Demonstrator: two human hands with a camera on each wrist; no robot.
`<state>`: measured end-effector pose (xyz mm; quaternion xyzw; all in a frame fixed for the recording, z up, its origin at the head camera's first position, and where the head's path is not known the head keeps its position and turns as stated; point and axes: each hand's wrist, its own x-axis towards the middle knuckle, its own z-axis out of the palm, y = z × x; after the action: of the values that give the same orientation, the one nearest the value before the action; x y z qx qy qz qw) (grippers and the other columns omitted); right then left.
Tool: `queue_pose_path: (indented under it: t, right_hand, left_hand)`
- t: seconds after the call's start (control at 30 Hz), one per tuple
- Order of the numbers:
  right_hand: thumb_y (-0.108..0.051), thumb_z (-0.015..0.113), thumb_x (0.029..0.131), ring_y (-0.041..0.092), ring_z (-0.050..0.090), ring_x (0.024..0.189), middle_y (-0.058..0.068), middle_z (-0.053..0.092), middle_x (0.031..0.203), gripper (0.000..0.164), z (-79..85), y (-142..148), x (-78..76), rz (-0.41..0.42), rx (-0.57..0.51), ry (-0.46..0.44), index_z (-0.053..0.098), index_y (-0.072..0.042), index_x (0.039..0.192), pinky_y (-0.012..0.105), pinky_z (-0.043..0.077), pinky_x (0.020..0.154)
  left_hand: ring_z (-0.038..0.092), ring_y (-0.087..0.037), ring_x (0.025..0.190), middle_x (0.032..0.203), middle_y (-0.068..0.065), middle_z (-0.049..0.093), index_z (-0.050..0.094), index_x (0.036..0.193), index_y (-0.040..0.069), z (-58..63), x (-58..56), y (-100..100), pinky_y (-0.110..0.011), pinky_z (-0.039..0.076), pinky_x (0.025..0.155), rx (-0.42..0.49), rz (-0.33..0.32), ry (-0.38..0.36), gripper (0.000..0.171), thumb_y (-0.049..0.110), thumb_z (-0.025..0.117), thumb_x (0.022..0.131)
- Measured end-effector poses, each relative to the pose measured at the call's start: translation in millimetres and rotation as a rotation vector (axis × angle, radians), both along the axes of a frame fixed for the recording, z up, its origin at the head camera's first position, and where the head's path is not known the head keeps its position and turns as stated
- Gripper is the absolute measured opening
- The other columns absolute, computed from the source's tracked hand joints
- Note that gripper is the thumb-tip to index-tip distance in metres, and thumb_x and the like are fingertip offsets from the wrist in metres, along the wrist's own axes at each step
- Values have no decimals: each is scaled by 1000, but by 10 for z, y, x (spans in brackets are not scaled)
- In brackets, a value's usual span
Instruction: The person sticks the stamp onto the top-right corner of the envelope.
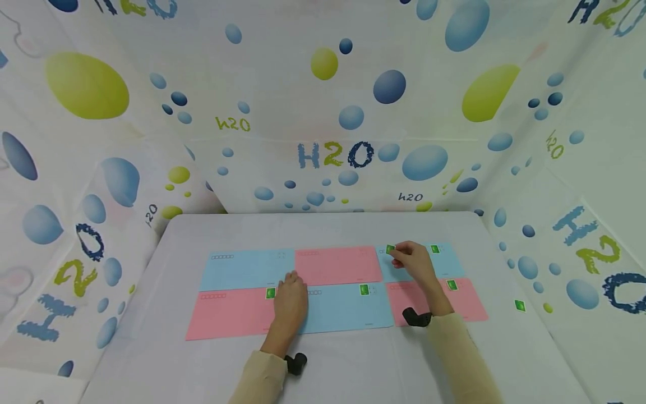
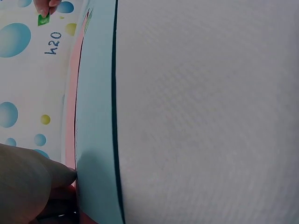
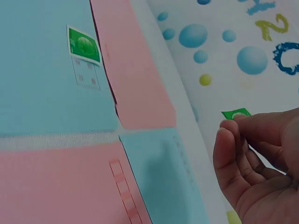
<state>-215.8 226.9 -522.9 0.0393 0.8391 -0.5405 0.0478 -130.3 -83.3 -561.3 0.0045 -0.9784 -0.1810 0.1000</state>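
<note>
My right hand point(image 1: 418, 268) pinches a small green postage stamp point(image 3: 235, 113) between thumb and fingers. It is held above the left end of the far right blue envelope point(image 1: 451, 265). My left hand point(image 1: 291, 300) rests where the near pink envelope point(image 1: 227, 317) and the near blue envelope point(image 1: 348, 311) meet. Its fingertips reach the far row, by the far pink envelope point(image 1: 337, 265) and the far left blue envelope point(image 1: 247, 270). The left thumb point(image 2: 63, 175) shows at the paper's edge; the other left fingers are largely hidden in the left wrist view.
Two rows of envelopes lie on the white table point(image 1: 151, 336). Other green stamps sit on the near blue envelope, the near pink one and the right pair. A loose stamp point(image 1: 520, 306) lies at the table's right. Bubble-printed cloth point(image 1: 282, 101) surrounds the table.
</note>
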Motion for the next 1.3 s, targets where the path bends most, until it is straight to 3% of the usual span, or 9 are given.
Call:
queue_pose_path:
  t: [0.1,0.3,0.7,1.0,1.3]
  right_hand:
    - [-18,68,96,16,71,76,28,69,107,34,-19,-105,-54,17,-6,0,62,5,120,27,63,70]
    - [-15,68,95,19,72,73,24,71,102,32,-78,-304,-143,24,1,-31,61,-1,123,36,65,71]
    - [-13,66,95,16,70,71,19,69,99,28,-172,-565,-234,28,57,-51,63,4,118,25,61,64]
    - [-7,68,93,16,70,64,18,70,88,25,-223,-704,-279,66,4,-73,62,5,114,26,61,59]
    - [-8,66,94,14,67,61,14,69,84,21,-295,-761,-280,74,63,-61,62,1,112,23,58,57]
  left_hand:
    - [63,-37,125,130,-23,66,70,112,-12,-4,0,1,-53,52,104,10,3,-3,28,11,65,96]
    - [62,-37,125,131,-23,66,70,112,-11,-4,5,1,-53,52,104,26,11,-12,28,12,64,97]
    - [63,-35,125,129,-22,67,70,110,-10,-22,15,7,-54,52,103,5,9,8,26,11,65,96]
    - [62,-37,126,129,-24,66,71,109,-11,-38,22,1,-56,51,104,48,-4,19,26,10,65,96]
    - [62,-38,125,129,-25,66,71,108,-11,-27,35,-5,-57,51,104,67,-2,35,25,10,66,95]
